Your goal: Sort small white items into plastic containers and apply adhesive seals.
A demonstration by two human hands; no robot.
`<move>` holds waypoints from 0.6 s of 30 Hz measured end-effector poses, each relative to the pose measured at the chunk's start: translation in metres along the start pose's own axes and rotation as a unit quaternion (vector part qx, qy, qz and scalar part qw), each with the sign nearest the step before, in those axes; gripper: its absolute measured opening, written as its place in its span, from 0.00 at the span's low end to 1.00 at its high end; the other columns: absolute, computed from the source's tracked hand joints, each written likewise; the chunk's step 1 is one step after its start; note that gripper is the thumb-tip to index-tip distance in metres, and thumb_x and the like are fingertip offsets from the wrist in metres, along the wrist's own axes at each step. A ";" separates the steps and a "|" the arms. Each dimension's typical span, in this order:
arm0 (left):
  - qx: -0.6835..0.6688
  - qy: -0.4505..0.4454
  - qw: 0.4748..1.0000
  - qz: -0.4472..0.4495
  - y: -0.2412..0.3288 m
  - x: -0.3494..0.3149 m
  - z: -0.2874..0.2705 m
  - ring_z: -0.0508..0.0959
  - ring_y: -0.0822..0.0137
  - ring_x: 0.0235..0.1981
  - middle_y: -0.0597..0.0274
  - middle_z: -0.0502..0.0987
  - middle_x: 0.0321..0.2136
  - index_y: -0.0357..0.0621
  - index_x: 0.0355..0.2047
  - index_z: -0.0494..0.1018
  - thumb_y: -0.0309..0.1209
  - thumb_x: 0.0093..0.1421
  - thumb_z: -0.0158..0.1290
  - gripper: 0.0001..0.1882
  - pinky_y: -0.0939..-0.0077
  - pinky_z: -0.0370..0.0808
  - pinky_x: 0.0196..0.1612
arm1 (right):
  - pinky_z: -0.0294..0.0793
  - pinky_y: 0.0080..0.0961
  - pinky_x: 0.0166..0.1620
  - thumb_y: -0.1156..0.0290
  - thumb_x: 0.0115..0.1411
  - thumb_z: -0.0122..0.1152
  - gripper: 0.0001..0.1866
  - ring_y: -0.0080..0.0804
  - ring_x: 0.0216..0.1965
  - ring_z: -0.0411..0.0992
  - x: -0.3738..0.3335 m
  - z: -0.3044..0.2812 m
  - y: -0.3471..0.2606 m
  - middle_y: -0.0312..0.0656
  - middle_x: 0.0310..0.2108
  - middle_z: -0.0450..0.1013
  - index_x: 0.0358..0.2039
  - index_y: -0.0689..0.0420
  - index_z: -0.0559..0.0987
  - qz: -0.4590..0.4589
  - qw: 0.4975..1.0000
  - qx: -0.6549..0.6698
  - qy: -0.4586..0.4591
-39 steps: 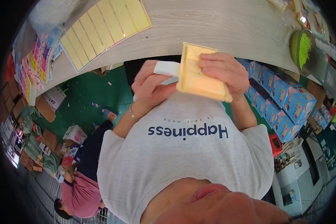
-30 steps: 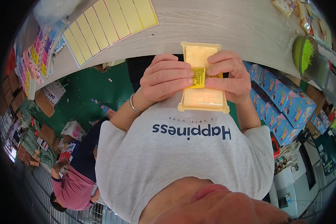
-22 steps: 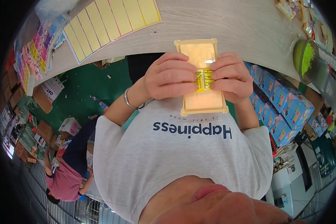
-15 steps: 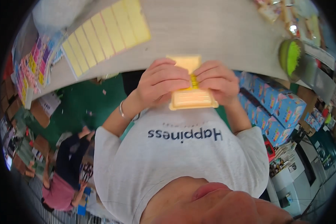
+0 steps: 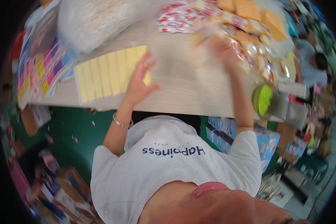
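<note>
My left hand (image 5: 140, 80) is raised over the table with its fingers spread and nothing in it. Beside it lies a sheet of yellow strips (image 5: 102, 76), which looks like stickers. Farther off on the right, my right hand (image 5: 224, 48) reaches toward a heap of small clear packets (image 5: 263, 56). Motion smears its fingers, and a pale blurred shape beside them cannot be made out. Several pale-orange boxes (image 5: 274, 24) rest at the back of that heap. Left of the heap is a pile of small red-and-white packets (image 5: 177, 18).
A large clear bag of pale bits (image 5: 97, 22) fills the back left. Colourful printed cards (image 5: 44, 69) lie at the left edge. A round tub of bright green stuff (image 5: 263, 100) stands at the right edge; blue printed boxes (image 5: 267, 145) are stacked below. Another person (image 5: 311, 61) is at the far right.
Both hands have left the pale-orange box they held before my chest. My left hand has opened and moved forward; my right hand has swung far forward to the heap. The view has shifted too.
</note>
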State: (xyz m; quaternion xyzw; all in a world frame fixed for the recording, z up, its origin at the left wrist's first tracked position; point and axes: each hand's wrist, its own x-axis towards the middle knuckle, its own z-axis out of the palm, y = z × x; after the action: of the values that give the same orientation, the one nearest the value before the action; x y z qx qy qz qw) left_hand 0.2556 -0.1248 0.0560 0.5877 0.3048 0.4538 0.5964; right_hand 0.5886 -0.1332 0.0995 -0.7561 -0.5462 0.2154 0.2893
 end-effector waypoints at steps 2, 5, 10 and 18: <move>0.207 0.099 0.973 -0.011 -0.011 0.005 -0.063 0.67 0.47 0.64 0.45 0.62 0.67 0.39 0.68 0.60 0.40 0.55 0.68 0.45 0.55 0.64 0.66 | 0.72 0.35 0.47 0.58 0.71 0.52 0.18 0.32 0.38 0.72 0.081 -0.045 0.059 0.45 0.32 0.77 0.36 0.59 0.81 -0.011 0.968 0.220 0.121; 0.560 0.160 0.808 -0.087 -0.023 -0.007 -0.109 0.56 0.40 0.70 0.44 0.53 0.71 0.45 0.71 0.58 0.50 0.56 0.65 0.48 0.39 0.53 0.69 | 0.78 0.29 0.39 0.55 0.71 0.56 0.18 0.33 0.40 0.78 0.161 -0.179 0.178 0.45 0.33 0.75 0.31 0.57 0.77 0.148 0.858 0.450 0.198; 0.678 0.100 0.707 -0.176 -0.037 -0.063 -0.077 0.43 0.36 0.73 0.43 0.48 0.73 0.51 0.72 0.57 0.64 0.53 0.59 0.52 0.25 0.41 0.67 | 0.74 0.35 0.57 0.70 0.68 0.51 0.16 0.38 0.56 0.74 0.138 -0.031 0.136 0.41 0.53 0.76 0.53 0.59 0.75 -0.041 0.998 0.041 0.010; 0.550 0.186 0.806 -0.110 -0.016 -0.104 -0.080 0.55 0.38 0.69 0.41 0.58 0.67 0.44 0.67 0.61 0.47 0.53 0.67 0.46 0.43 0.52 0.68 | 0.72 0.42 0.42 0.66 0.52 0.72 0.25 0.50 0.38 0.74 -0.031 0.186 -0.100 0.46 0.33 0.74 0.51 0.56 0.79 -0.322 0.919 -0.151 -0.166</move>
State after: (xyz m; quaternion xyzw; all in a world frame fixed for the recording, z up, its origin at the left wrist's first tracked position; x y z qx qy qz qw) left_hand 0.1446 -0.1829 0.0128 0.6844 0.6711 0.2417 0.1508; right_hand 0.3901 -0.1014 0.0297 -0.5270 -0.8267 0.1479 0.1300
